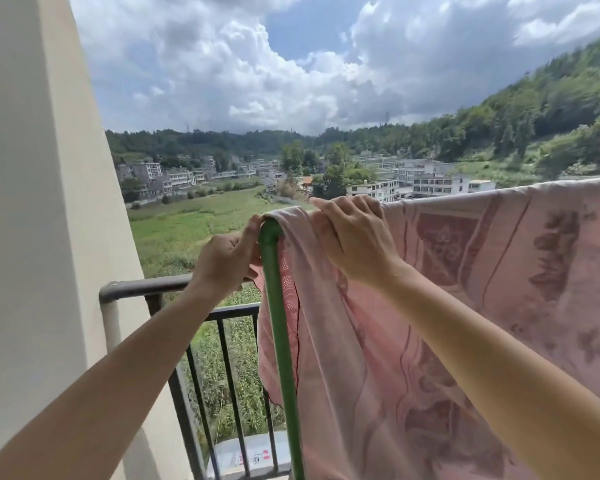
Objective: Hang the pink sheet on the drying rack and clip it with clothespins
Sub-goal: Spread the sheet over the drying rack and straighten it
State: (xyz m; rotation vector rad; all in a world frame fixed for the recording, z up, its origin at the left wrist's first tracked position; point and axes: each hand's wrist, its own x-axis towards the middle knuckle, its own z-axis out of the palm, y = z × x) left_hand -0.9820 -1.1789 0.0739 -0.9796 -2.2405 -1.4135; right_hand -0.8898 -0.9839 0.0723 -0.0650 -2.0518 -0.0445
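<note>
The pink patterned sheet (482,289) hangs over the top bar of the drying rack, from the green upright post (280,341) out to the right edge of the view. My left hand (227,261) sits at the top left of the post and pinches the sheet's bunched corner behind it. My right hand (352,237) lies on top of the bar just right of the post, its fingers curled over the sheet's folded edge. No clothespin shows in either hand or on the sheet.
A dark metal balcony railing (146,287) runs behind and below the rack. A cream wall pillar (49,237) fills the left side. Beyond the railing lie fields, buildings and wooded hills far below.
</note>
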